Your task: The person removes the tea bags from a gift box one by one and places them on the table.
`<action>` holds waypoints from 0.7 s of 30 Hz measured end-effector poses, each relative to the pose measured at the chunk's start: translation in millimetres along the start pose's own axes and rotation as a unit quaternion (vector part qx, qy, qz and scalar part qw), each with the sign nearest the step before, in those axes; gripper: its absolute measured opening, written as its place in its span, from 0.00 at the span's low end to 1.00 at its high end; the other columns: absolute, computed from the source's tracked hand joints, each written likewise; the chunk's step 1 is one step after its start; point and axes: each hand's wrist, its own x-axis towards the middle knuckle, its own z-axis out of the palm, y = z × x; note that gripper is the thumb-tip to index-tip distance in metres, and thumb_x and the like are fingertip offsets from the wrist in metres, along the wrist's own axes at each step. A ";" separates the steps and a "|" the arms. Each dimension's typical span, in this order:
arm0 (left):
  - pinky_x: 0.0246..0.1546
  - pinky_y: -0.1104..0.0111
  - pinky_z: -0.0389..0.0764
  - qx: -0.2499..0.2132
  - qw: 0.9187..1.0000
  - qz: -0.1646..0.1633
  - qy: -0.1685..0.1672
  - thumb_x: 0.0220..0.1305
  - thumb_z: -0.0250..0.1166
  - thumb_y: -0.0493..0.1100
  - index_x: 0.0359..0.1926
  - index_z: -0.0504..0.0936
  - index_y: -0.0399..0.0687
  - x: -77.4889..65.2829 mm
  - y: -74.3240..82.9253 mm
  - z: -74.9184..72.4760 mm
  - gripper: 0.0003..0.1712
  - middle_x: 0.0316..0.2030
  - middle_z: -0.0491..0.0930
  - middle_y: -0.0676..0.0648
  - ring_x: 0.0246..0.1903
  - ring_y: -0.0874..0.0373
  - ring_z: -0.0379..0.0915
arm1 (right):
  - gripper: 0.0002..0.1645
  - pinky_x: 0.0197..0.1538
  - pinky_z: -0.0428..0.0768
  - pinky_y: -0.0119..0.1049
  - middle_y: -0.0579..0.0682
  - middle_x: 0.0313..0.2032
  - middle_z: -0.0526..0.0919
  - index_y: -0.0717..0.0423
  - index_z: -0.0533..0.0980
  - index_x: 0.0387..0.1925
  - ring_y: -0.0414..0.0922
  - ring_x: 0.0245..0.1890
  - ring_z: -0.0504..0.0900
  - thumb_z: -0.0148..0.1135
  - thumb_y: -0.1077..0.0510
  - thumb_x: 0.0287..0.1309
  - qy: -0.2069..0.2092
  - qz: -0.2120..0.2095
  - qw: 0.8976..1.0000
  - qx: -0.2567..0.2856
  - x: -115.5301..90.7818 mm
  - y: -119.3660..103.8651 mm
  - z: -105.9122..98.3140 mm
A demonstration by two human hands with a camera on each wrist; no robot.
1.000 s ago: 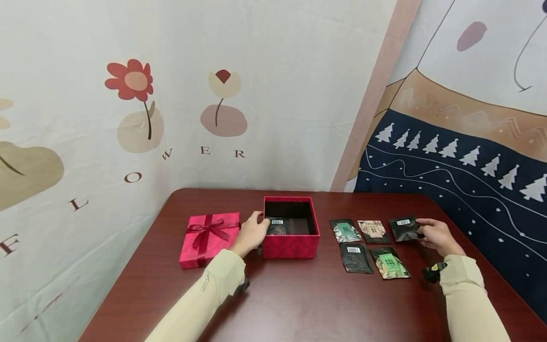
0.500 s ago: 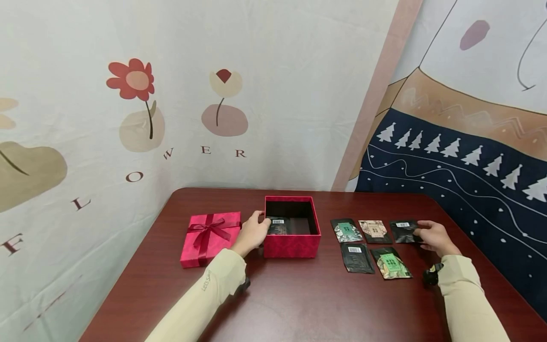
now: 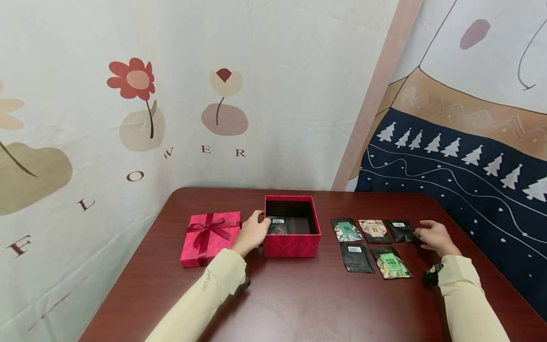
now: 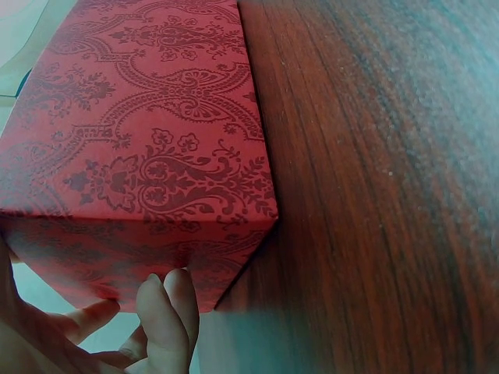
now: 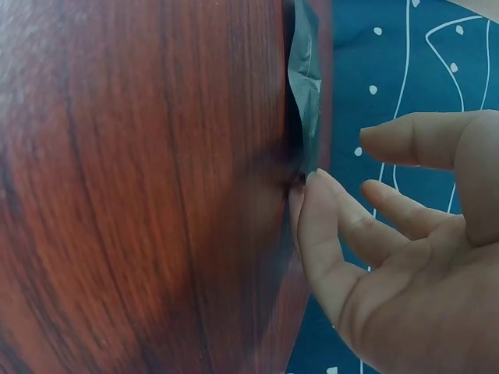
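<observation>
My left hand [image 3: 251, 232] grips the left wall of a red patterned gift box [image 3: 290, 247]. In the left wrist view, its fingers [image 4: 168, 312] lie against that wall's outside. A dark sachet with a barcode label [image 3: 278, 226] is inside the box. At the right, my right hand [image 3: 438, 237] is beside a black sachet [image 3: 400, 231], its fingertips at or against the near corner. In the right wrist view, this sachet [image 5: 306, 78] lies on the table, with fingers spread apart beside it. To its left are a green-labelled sachet [image 3: 346, 231] and a cream-labelled sachet [image 3: 375, 231].
A red box lid with a ribbon bow [image 3: 211, 237] lies left of the box. In the front row are a black sachet [image 3: 357, 258] and a green patterned sachet [image 3: 391, 263]. A printed curtain [image 3: 290, 95] hangs behind the brown table [image 3: 307, 304].
The upper right black sachet has slipped slightly left, out of the right hand's hold, and now lies flatter. That hand shifted slightly left earlier. The left hand stays on the box.
</observation>
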 end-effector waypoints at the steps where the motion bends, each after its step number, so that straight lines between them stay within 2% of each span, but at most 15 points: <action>1: 0.54 0.48 0.73 0.000 1.000 0.000 0.001 0.70 0.49 0.54 0.70 0.67 0.52 0.1 -0.1 0.1 0.30 0.61 0.75 0.40 0.52 0.46 0.74 | 0.38 0.42 0.84 0.46 0.80 0.56 0.67 0.81 0.50 0.68 0.65 0.51 0.75 0.48 0.60 0.67 -0.001 0.001 1.000 -0.001 0.0 -0.3 -0.5; 5: 0.56 0.46 0.72 0.001 1.000 0.000 0.000 0.70 0.49 0.54 0.70 0.66 0.52 0.0 -0.4 0.3 0.30 0.62 0.74 0.40 0.54 0.45 0.74 | 0.38 0.44 0.84 0.49 0.80 0.55 0.68 0.81 0.51 0.68 0.66 0.51 0.76 0.48 0.60 0.66 -0.002 0.004 1.000 -0.006 -0.5 -2.3 -1.2; 11: 0.56 0.46 0.72 -0.001 1.000 0.000 -0.001 0.70 0.50 0.54 0.71 0.66 0.51 -0.6 -0.3 0.1 0.30 0.62 0.74 0.40 0.54 0.45 0.74 | 0.38 0.42 0.84 0.47 0.79 0.55 0.68 0.80 0.52 0.68 0.62 0.49 0.77 0.48 0.57 0.67 0.009 0.002 1.000 -0.028 -1.6 -6.0 -1.1; 15: 0.55 0.47 0.73 -0.002 1.000 0.001 -0.002 0.71 0.50 0.54 0.71 0.66 0.51 -0.7 -0.7 0.1 0.30 0.62 0.74 0.40 0.53 0.46 0.74 | 0.42 0.41 0.84 0.47 0.80 0.60 0.64 0.78 0.48 0.70 0.67 0.53 0.74 0.49 0.52 0.70 0.020 -0.013 0.999 -0.038 -3.4 -13.4 0.1; 21: 0.53 0.48 0.73 -0.005 1.000 0.004 -0.005 0.71 0.50 0.54 0.71 0.66 0.51 -0.5 -1.2 -0.8 0.30 0.62 0.73 0.40 0.52 0.47 0.74 | 0.47 0.45 0.82 0.53 0.82 0.62 0.61 0.76 0.43 0.72 0.71 0.58 0.70 0.49 0.47 0.72 0.018 -0.048 0.998 -0.043 -4.8 -34.1 4.5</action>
